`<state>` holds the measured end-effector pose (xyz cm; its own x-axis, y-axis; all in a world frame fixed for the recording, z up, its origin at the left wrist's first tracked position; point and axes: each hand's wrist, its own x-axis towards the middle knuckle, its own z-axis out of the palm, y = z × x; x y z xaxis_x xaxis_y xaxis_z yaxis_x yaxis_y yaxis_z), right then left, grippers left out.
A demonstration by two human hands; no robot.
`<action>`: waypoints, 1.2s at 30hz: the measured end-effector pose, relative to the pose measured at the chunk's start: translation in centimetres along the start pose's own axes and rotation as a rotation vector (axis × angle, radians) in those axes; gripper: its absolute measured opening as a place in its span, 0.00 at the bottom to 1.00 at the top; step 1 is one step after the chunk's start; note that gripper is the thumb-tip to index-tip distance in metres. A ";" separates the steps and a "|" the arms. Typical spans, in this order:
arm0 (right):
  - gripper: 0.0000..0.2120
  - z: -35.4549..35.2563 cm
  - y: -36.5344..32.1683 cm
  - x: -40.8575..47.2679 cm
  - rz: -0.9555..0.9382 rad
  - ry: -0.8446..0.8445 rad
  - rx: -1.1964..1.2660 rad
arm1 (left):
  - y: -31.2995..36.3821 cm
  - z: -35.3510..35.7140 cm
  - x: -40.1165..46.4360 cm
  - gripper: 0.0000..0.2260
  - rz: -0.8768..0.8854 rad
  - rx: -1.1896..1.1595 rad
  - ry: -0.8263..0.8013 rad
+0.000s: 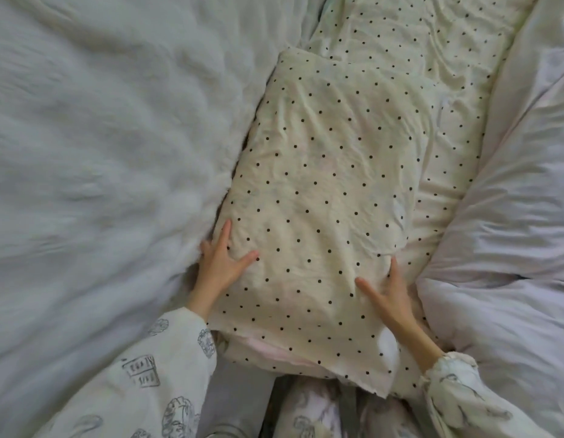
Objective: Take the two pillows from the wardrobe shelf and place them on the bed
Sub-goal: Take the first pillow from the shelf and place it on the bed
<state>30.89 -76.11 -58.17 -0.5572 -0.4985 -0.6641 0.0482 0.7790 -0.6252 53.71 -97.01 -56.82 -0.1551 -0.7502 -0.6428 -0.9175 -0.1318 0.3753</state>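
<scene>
A cream pillow (321, 197) with small black dots lies lengthwise on the bed, on a sheet (410, 52) of the same dotted cloth. My left hand (220, 260) holds its near left edge, thumb on top and fingers tucked down the side against the fluffy blanket. My right hand (389, 295) holds the near right edge, thumb spread across the top. Both sleeves are white with grey prints. A second pillow is not visible as a separate thing.
A white fluffy blanket (100, 153) covers the bed's left half. A pale lilac duvet (511, 216) is bunched along the right side. My printed pyjama legs show at the bottom edge.
</scene>
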 end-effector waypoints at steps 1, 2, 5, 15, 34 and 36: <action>0.44 0.3 -0.1 -0.4 -0.004 0.005 -0.038 | 0.0 -0.1 -0.6 0.43 0.031 0.028 0.044; 0.46 0.7 -0.1 -0.9 -0.008 0.010 -0.075 | -0.1 -0.2 -1.2 0.43 0.065 0.072 0.086; 0.48 1.7 -0.2 -1.7 -0.022 -0.009 -0.107 | -0.7 -0.5 -2.7 0.40 0.143 0.231 0.195; 0.38 -1.4 -1.2 1.7 -0.003 -0.069 -0.043 | 0.8 -1.6 -0.1 0.39 0.007 0.359 0.008; 0.45 -2.8 -8.1 15.1 -0.253 0.066 0.143 | 10.6 -1.4 13.0 0.34 0.237 0.232 0.205; 0.47 -2.6 -7.7 15.1 -0.221 0.066 0.079 | 11.1 -0.8 12.6 0.32 0.218 0.358 0.233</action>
<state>19.90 -88.68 -62.29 -0.6139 -0.6260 -0.4809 -0.0177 0.6200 -0.7844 41.84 -108.45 -60.24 -0.3093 -0.8662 -0.3924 -0.9475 0.2455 0.2048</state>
